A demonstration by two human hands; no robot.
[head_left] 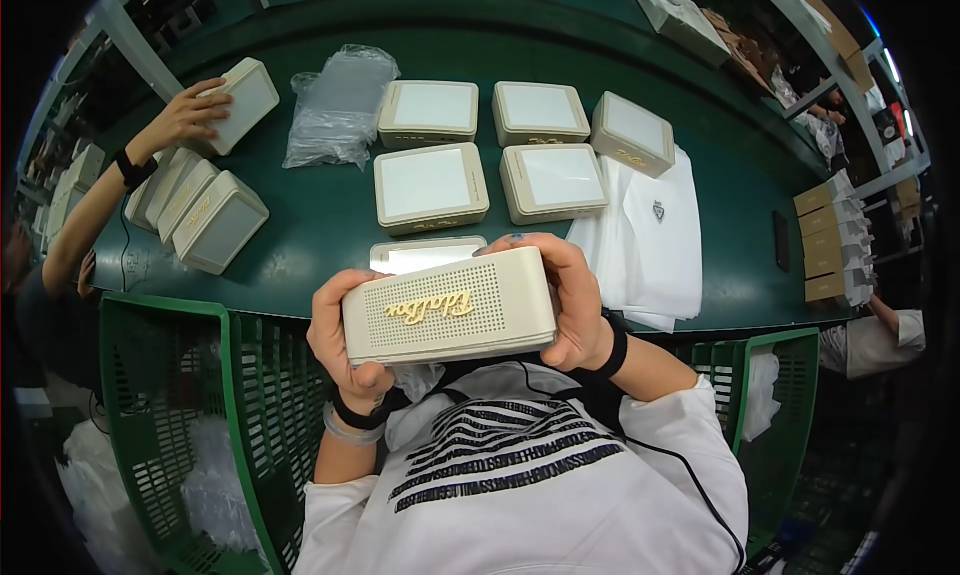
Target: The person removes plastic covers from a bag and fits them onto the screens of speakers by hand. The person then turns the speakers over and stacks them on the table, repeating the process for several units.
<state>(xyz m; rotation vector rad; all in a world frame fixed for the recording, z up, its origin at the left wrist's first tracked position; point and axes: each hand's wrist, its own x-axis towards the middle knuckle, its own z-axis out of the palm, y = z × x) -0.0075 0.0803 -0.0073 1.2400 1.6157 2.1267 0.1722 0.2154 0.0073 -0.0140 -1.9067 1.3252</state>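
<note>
Between my left hand (pixel 331 320) and my right hand (pixel 580 300) I hold a cream box-shaped speaker (pixel 525 300) above the near table edge. Its dotted grille, with raised gold lettering upside down, faces me. Both hands are closed on its ends, thumbs low and fingers over the far side. Just behind it lies a pale, shiny-topped flat piece (pixel 430 252), partly hidden. Farther back, several matching speakers (pixel 432 187) lie on the table with pale panels up. One speaker (pixel 632 135) at the right rests against white bags (pixel 640 245).
Folded clear plastic sleeves (pixel 340 105) lie at the back left. A co-worker's hand (pixel 190 115) touches a speaker (pixel 245 105) beside a leaning row (pixel 222 220). Green crates (pixel 232 375) stand below the table edge. At the right are a dark phone-like slab (pixel 780 240) and stacked boxes (pixel 825 235).
</note>
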